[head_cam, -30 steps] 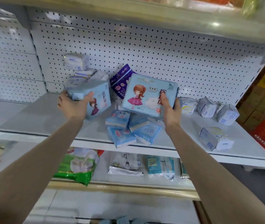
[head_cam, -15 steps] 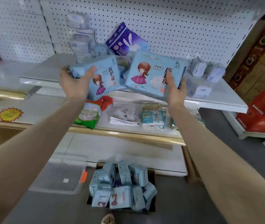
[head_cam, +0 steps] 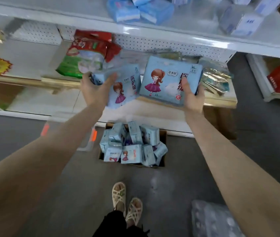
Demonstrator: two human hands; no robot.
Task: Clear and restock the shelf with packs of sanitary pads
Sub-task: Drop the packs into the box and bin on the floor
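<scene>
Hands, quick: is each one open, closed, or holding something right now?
Left hand: holding the smaller blue pad pack.
Right hand: holding the larger blue pad pack.

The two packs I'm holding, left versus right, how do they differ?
The left pack looks narrower, tilted on end; the right pack is wider, lying lengthwise. The left hand holds its pack's top corner, the right hand its pack's bottom corner. Both are pale blue with a cartoon girl.

left pack [head_cam: 122, 86] sits in the fingers of the left hand [head_cam: 94, 90], right pack [head_cam: 166, 79] just beside it in the right hand [head_cam: 192, 98]; box [head_cam: 163, 134] on the floor [head_cam: 178, 185] below the fingers.
</scene>
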